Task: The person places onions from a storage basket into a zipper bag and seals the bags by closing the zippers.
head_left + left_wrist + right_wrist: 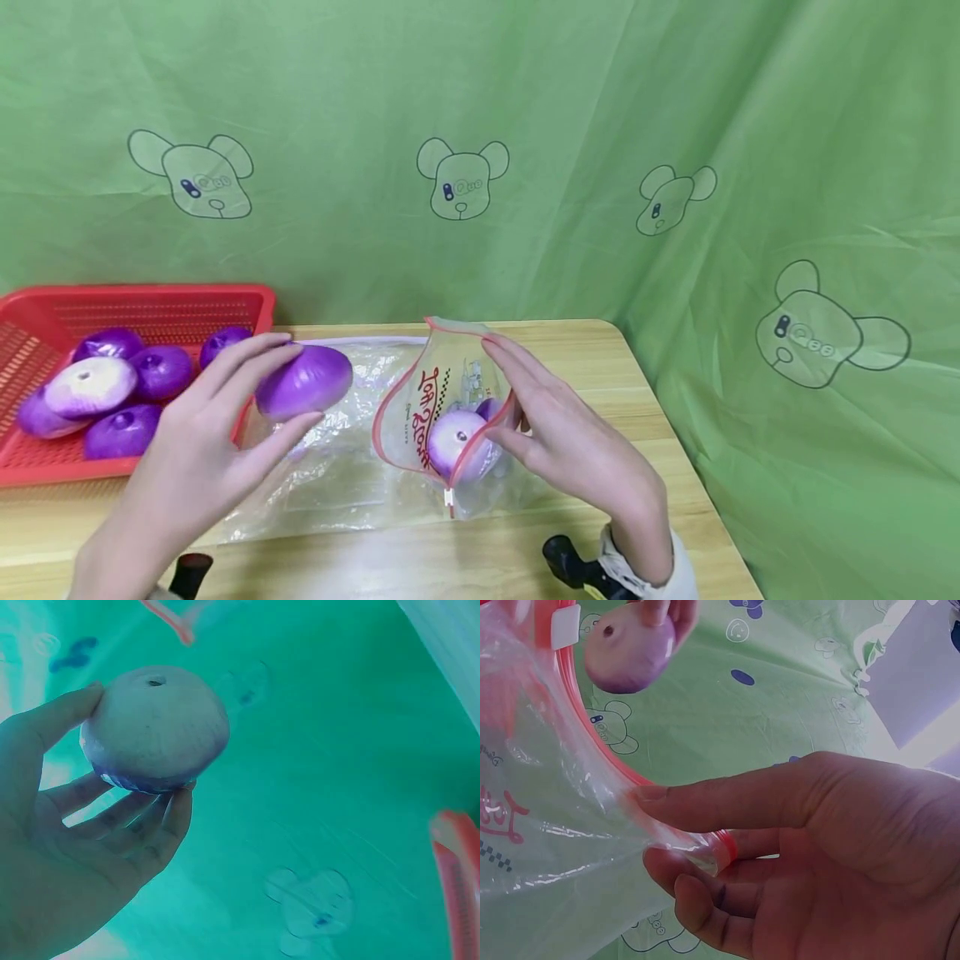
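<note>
My left hand (213,421) grips a purple onion (311,382) between thumb and fingers, left of the bag's mouth. The onion's pale underside with a small dark hole shows in the left wrist view. My right hand (573,437) pinches the red rim of a clear zip bag (405,421) with red lettering, spreading its mouth. Inside the bag lies an onion (453,442), pale end up, with more purple behind it. A white slider (449,497) sits on the bag's near edge.
At the left stands a red basket (150,295) holding several purple onions (123,431). A flat clear plastic bag (322,492) lies on the wooden table (630,375). Green printed cloth (555,167) hangs behind and to the right. Black objects (564,560) show beside both wrists.
</note>
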`<state>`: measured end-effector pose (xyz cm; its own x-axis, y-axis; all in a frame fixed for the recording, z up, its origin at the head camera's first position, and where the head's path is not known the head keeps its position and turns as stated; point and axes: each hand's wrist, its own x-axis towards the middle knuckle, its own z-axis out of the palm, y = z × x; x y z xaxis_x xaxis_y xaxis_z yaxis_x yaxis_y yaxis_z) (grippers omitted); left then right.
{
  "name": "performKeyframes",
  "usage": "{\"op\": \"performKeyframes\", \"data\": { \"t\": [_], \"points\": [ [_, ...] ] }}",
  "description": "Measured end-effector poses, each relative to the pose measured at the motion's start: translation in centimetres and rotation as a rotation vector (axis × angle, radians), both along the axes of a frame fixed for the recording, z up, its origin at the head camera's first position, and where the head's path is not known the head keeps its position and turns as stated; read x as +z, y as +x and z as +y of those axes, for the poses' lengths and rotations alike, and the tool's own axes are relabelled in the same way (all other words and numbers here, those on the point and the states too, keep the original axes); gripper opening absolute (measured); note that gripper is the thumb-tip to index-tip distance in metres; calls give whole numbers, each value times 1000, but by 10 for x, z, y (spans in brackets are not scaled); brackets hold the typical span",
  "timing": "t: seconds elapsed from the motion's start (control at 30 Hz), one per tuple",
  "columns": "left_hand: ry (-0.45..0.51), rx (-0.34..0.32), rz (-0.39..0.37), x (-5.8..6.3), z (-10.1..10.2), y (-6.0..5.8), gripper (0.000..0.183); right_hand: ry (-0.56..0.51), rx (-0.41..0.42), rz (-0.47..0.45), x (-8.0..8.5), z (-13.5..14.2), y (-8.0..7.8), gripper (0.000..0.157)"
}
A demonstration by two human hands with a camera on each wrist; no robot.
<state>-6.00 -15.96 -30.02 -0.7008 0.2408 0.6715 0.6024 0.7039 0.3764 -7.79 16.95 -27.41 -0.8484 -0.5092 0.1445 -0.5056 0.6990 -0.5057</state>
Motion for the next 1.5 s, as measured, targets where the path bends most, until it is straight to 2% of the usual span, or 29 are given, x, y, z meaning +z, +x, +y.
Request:
{"op": "performKeyframes", "data": {
  "t": [0.2, 0.4, 0.6, 0.83, 1.03, 1.1, 1.23, 1.5],
  "points": [
    [23, -73, 120, 7, 23, 15, 60, 21, 7, 6, 1, 0, 2, 89],
    [38, -122, 108, 6, 42, 24, 55, 54, 44, -9, 2, -3, 2, 89],
    [-55, -97, -19, 2, 57, 22, 50, 38, 61, -30, 0, -8, 3, 89],
    [-126, -79, -33, -7, 66, 19, 48, -15, 93, -40, -2, -13, 6, 85],
    [-207, -130, -87, -17, 75, 16, 48, 5, 147, -4, -5, -18, 11, 83],
    [-220, -142, -87, -19, 77, 16, 47, 13, 165, 16, -5, -19, 11, 83],
    [-206, -158, -55, -22, 78, 14, 43, -37, 177, -1, -5, -19, 9, 83],
    [-160, -210, 34, -16, 69, 10, 34, -93, 110, 38, -2, -11, 2, 85]
  ]
}}
